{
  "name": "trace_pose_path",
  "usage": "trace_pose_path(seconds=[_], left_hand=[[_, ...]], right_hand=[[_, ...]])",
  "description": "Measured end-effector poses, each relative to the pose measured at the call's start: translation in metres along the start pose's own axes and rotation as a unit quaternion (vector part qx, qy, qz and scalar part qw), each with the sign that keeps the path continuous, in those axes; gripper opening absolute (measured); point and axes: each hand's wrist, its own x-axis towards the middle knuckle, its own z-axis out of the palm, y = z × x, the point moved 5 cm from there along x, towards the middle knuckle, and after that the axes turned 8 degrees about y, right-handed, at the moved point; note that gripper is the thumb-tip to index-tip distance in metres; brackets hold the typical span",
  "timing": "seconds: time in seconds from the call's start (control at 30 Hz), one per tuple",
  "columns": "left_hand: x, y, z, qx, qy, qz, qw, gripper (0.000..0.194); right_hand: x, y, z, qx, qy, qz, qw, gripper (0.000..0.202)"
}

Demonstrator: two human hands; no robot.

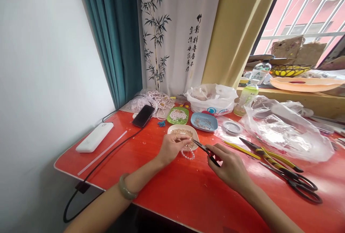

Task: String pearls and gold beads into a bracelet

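Note:
My left hand (pixel 172 147) is closed in a pinch on the end of a beaded strand (pixel 188 155), whose pearly beads hang in a loop below the fingertips. In my right hand (pixel 228 163) is a pair of small pliers (pixel 204 148) with dark jaws and red on the handles. The jaw tips meet the left fingertips; whatever lies between them is too small to make out. Just behind, a cream dish (pixel 169 129) holds gold-coloured beads (pixel 181 131), partly covered by the left hand. A green dish (pixel 169 119) of pale beads and a blue dish (pixel 215 126) of small metallic pieces stand beyond.
To the right lie yellow tweezers (pixel 245 150), large yellow-black pliers (pixel 265 154), scissors (pixel 292 181) and a clear plastic bag (pixel 288 132). A phone (pixel 143 115), white power bank (pixel 95 137) and black cable (pixel 118 146) occupy the left. Pearl strands (pixel 161 100) and a white bag (pixel 212 100) sit at the back.

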Motion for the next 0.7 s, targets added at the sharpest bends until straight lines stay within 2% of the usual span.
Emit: trace_pose_path(seconds=[0.17, 0.43, 0.7], left_hand=[[-0.001, 0.003, 0.000, 0.033, -0.003, 0.058, 0.998, 0.013], [-0.003, 0.006, 0.000, 0.066, -0.004, 0.116, 0.991, 0.012], [-0.004, 0.011, 0.000, 0.088, -0.007, 0.130, 0.988, 0.012]], right_hand=[[-0.001, -0.003, -0.002, -0.015, -0.007, 0.001, 1.000, 0.027], [0.000, -0.004, 0.001, -0.020, -0.024, 0.003, 1.000, 0.029], [-0.001, -0.005, 0.001, -0.018, -0.039, 0.013, 0.999, 0.029]])
